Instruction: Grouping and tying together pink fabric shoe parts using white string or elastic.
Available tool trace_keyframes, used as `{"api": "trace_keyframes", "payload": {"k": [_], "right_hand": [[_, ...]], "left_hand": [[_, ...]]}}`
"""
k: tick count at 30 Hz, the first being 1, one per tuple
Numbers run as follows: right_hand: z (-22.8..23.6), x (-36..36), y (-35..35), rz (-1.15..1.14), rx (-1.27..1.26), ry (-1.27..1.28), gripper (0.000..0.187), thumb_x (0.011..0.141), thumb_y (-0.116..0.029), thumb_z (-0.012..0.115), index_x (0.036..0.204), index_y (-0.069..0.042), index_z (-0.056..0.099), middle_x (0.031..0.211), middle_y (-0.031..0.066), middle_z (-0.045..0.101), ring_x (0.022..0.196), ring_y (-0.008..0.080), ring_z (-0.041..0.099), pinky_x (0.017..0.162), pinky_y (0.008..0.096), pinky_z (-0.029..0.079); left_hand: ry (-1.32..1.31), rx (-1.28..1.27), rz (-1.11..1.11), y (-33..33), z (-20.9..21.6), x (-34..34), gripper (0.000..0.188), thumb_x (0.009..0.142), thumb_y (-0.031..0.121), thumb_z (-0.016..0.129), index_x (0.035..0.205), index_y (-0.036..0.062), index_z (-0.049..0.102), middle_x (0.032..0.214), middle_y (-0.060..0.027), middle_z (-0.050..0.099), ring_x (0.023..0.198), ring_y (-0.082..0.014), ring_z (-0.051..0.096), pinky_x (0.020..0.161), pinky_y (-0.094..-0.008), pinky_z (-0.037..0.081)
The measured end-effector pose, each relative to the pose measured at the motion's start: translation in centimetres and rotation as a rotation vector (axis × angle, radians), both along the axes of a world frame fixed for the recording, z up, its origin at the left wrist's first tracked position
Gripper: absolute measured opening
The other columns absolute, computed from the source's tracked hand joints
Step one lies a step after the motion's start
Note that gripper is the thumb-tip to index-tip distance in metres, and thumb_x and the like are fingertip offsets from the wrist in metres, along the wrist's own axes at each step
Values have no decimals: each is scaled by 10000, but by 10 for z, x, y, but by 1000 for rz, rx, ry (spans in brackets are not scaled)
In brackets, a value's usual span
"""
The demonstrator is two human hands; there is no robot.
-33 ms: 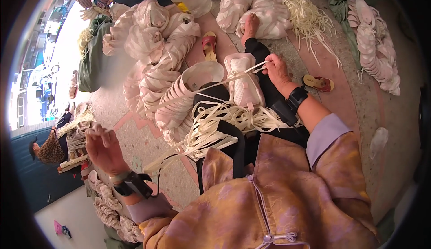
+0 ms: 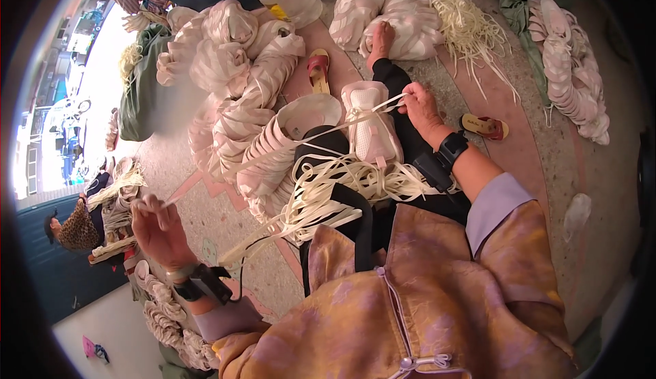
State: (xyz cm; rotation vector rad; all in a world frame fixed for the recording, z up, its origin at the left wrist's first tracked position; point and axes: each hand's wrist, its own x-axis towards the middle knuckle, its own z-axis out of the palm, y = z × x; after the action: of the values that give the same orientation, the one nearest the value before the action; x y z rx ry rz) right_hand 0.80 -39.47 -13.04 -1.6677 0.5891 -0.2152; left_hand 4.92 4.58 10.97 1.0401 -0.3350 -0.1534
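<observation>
A pale pinkish-white shoe upper [image 2: 370,129] with a perforated tongue rests on my dark-trousered lap. White shoelace [image 2: 321,131] runs through its eyelets. At the upper's right side, my right hand [image 2: 424,111] pinches a strand of lace between thumb and fingers. My left hand [image 2: 160,232] is raised far out to the left, fingers curled together. A long taut strand stretches from the upper toward it, though its tip at the fingers is blurred. Across my lap lies a bundle of loose cream laces [image 2: 342,187].
Stacks of nested shoe uppers [image 2: 239,119] lie to the left, with another pile [image 2: 389,13] by my bare foot. More laces [image 2: 468,27] hang beside it. A plastic jug [image 2: 290,0], red sandals [image 2: 485,127] and a green sack [image 2: 145,85] are around. Another person [image 2: 76,225] sits far left.
My left hand has shifted very slightly to the right and down. The right hand and the shoe upper stay in place.
</observation>
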Motion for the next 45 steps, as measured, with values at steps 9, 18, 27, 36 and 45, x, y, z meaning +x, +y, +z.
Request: {"api": "trace_keyframes", "payload": {"k": [9, 18, 27, 36, 45], "right_hand": [[4, 2, 14, 92, 145, 17, 97, 793, -25, 445, 846, -23, 526, 714, 50, 569, 577, 117, 567, 536, 243, 480], [-6, 5, 37, 210, -169, -50, 106, 791, -130, 518, 857, -57, 559, 745, 135, 603, 735, 314, 586, 650, 360, 469], [2, 4, 43, 260, -332, -58, 119, 760, -147, 524, 854, -88, 567, 766, 135, 606, 755, 329, 583, 652, 376, 464], [12, -5, 42, 438, -239, -54, 220, 692, -192, 615, 856, -76, 527, 707, 71, 577, 673, 243, 570, 629, 330, 447], [-4, -4, 32, 436, -144, -55, 292, 649, -169, 638, 892, -59, 521, 723, 85, 588, 678, 232, 582, 649, 307, 459]], "left_hand": [[212, 100, 128, 86, -17, -47, 168, 934, 197, 403, 894, 49, 472, 635, -27, 397, 411, -49, 261, 374, -185, 226], [320, 162, 323, 136, -19, -88, 186, 934, 214, 409, 866, 66, 498, 592, -16, 400, 391, -49, 222, 352, -190, 207], [372, 178, 367, 159, -25, -112, 196, 936, 225, 405, 864, 76, 509, 571, -10, 397, 373, -50, 201, 339, -193, 197], [375, 226, 398, 148, -14, -106, 178, 936, 221, 411, 857, 78, 481, 575, -7, 395, 378, -49, 212, 350, -189, 203], [373, 254, 403, 134, -10, -90, 179, 936, 216, 406, 860, 77, 490, 605, -13, 419, 386, -54, 231, 366, -193, 224]]}}
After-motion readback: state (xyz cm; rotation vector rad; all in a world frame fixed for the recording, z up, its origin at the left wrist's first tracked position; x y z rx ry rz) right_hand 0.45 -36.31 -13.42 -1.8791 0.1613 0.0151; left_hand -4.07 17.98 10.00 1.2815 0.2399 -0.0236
